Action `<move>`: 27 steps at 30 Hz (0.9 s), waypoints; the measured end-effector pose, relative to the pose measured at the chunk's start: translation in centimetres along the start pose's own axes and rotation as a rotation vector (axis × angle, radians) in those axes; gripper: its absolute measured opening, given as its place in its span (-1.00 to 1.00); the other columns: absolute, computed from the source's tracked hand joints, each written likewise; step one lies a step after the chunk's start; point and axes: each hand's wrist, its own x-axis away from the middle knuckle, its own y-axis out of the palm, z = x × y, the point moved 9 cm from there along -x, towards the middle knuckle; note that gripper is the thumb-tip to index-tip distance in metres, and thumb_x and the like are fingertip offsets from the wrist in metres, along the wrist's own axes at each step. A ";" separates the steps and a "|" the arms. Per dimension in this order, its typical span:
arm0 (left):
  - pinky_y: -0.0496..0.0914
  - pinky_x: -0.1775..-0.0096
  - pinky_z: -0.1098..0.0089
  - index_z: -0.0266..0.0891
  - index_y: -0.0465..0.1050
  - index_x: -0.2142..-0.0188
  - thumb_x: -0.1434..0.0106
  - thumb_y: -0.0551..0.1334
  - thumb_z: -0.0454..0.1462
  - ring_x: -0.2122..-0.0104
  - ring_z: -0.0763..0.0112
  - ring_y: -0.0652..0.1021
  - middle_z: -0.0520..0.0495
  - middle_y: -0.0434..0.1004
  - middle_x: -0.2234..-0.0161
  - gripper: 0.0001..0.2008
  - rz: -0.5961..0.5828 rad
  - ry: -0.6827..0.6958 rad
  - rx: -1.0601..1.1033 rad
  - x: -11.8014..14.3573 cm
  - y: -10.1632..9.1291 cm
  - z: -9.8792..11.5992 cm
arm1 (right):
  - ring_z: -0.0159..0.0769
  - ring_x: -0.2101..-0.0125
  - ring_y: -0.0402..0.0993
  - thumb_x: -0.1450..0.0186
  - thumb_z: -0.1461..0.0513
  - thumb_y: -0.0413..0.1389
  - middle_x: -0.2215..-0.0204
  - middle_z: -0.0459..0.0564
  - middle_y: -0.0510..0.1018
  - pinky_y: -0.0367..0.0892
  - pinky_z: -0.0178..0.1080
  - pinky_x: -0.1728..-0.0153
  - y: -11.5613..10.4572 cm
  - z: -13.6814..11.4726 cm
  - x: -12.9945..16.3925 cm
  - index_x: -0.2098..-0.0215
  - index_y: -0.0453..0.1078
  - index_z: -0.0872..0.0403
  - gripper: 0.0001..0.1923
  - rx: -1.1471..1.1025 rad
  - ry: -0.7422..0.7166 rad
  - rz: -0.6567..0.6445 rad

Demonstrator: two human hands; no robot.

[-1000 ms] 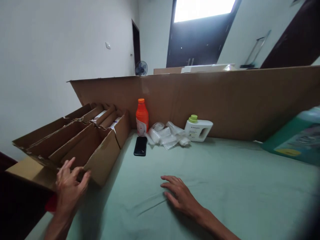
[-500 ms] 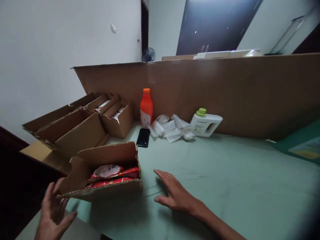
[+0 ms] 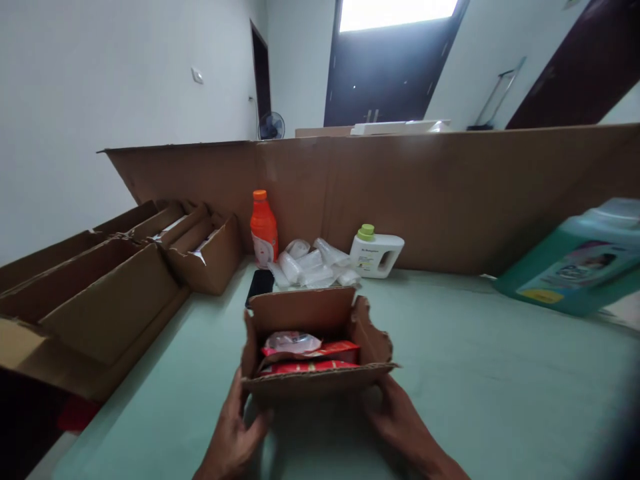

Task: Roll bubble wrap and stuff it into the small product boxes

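two bare hands, left hand (image 3: 235, 433), right hand (image 3: 400, 423), bare forearms, no sleeves, no gloves

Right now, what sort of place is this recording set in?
Probably a home room used for packing goods: open brown cardboard boxes line a green cloth-covered table, with a tall cardboard screen behind it and a dark double door beyond.
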 end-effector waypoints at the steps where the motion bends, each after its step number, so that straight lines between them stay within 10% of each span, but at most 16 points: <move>1: 0.27 -0.27 0.10 -0.25 0.23 -0.28 -0.17 0.35 -0.04 -0.26 -0.02 0.38 -0.32 0.40 -0.21 -0.25 -0.081 0.039 0.015 -1.3 2.2 0.7 | 0.05 0.09 0.57 -0.21 0.06 0.08 0.07 0.21 0.61 0.49 0.00 0.06 -1.5 1.2 0.2 -0.04 0.40 0.09 -0.51 0.018 0.053 0.049; 6: 0.26 -0.26 0.07 -0.27 0.17 -0.30 -0.17 0.32 -0.13 -0.23 0.02 0.40 -0.33 0.37 -0.22 -0.26 -0.200 0.126 0.064 -7.7 7.9 2.8 | 0.02 0.20 0.61 -0.14 0.02 0.10 0.14 0.21 0.64 0.53 -0.06 0.17 -4.1 3.4 -1.1 0.02 0.44 0.14 -0.47 0.070 0.191 0.163; 12: 0.26 -0.25 0.09 -0.22 0.05 -0.34 -0.18 0.32 -0.15 -0.24 0.05 0.39 -0.32 0.30 -0.28 -0.20 -0.095 0.064 0.098 -9.4 7.5 -0.1 | -0.04 0.17 0.61 -0.10 0.16 0.05 0.11 0.12 0.66 0.52 -0.05 0.11 -6.3 4.2 -4.9 -0.02 0.49 0.09 -0.48 0.012 0.010 -0.019; 17: 0.28 -0.23 0.05 -0.32 0.16 -0.29 -0.16 0.30 -0.14 -0.23 -0.03 0.40 -0.37 0.39 -0.20 -0.25 -0.027 0.052 0.031 -8.5 7.0 -1.8 | 0.01 0.12 0.60 -0.23 0.13 0.03 0.13 0.11 0.67 0.48 0.02 0.06 -13.0 4.1 -12.9 0.14 0.58 0.05 -0.64 0.189 -0.033 0.205; 23: 0.37 -0.16 0.08 -0.31 0.34 -0.16 -0.13 0.29 -0.15 -0.14 -0.03 0.48 -0.33 0.51 -0.08 -0.39 0.002 0.057 -0.030 -8.5 6.7 -1.2 | -0.02 -0.13 0.42 -0.11 0.30 0.18 -0.11 0.01 0.56 0.26 -0.06 -0.18 -8.0 0.1 -25.4 0.01 0.55 0.01 -0.55 0.197 -0.202 0.091; 27: 0.38 -0.15 0.11 -0.28 0.38 -0.13 -0.13 0.29 -0.17 -0.13 -0.01 0.49 -0.29 0.51 -0.11 -0.43 -0.020 0.059 -0.024 -8.7 6.6 -1.4 | -0.02 0.02 0.51 -0.09 0.36 0.15 0.16 0.06 0.66 0.31 -0.06 -0.09 -8.1 0.1 -28.8 0.28 0.59 0.05 -0.74 0.152 -0.149 0.204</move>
